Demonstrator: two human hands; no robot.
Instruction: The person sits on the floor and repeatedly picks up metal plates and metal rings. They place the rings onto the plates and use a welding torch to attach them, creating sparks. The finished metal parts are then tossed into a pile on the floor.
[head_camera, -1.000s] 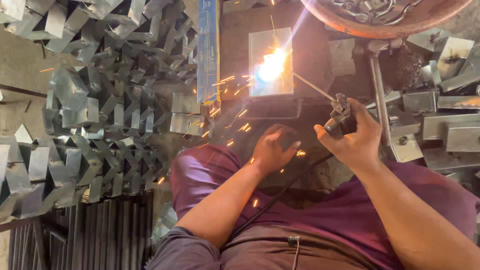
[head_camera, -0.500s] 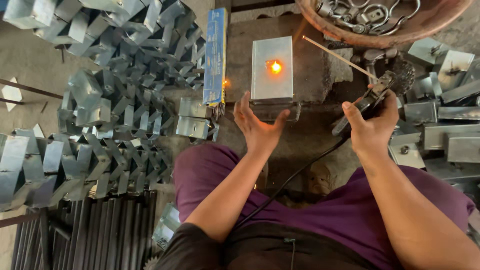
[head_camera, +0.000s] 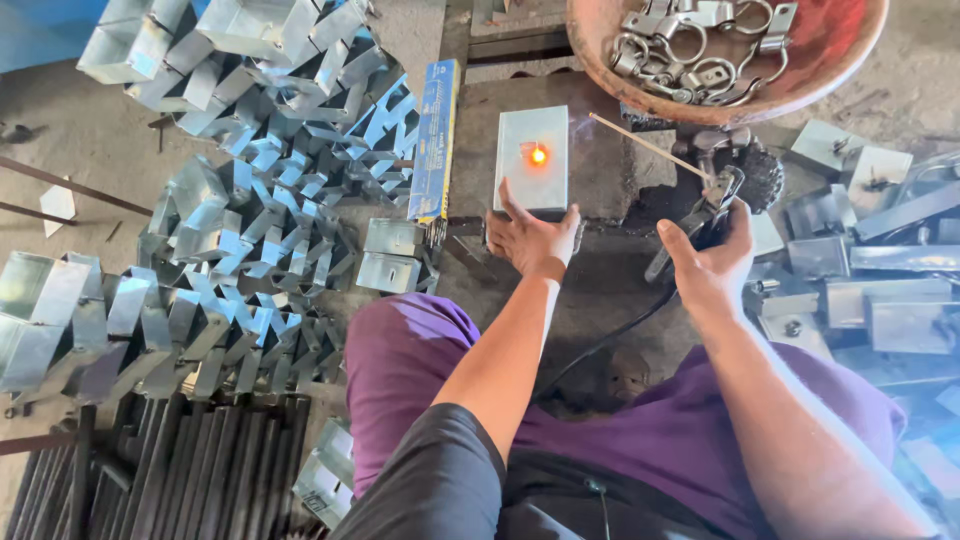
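Left hand (head_camera: 533, 238), fingers spread, touches the near edge of the grey metal box (head_camera: 533, 160); right hand (head_camera: 712, 262) clenches the electrode holder (head_camera: 700, 212), rod (head_camera: 645, 146) raised beside the rusty bowl (head_camera: 800, 85) of rings.

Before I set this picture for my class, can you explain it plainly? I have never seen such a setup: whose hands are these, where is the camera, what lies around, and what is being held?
The camera sits on the person's head and looks down, so you see their own arms and purple-clothed legs. There is no machine, only two bare hands. The right hand grips a welding holder that clamps a thin welding rod, lifted clear of the work. The left hand is at the near edge of a flat metal box, on which a small spot glows orange. On the left lies a heap of bent metal brackets and a long blue packet. A rusty bowl at the top holds metal rings and clasps.
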